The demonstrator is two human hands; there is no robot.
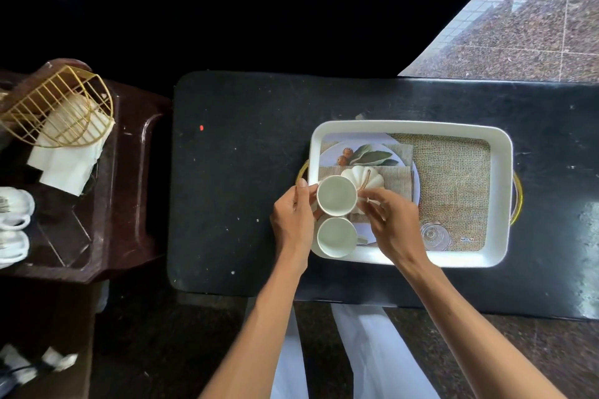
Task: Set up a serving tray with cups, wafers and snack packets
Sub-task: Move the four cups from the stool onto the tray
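Note:
A white serving tray with gold handles and a printed burlap-and-pumpkin base lies on the black table. Two empty white cups stand at its left end. The far cup is held from both sides: my left hand touches its left wall and my right hand pinches its right side. The near cup stands free just below it, between my wrists. No wafers or snack packets can be made out.
The black table fills the middle. A brown side stand at the left carries a gold wire holder with white napkins and more white cups. A stone floor shows at upper right.

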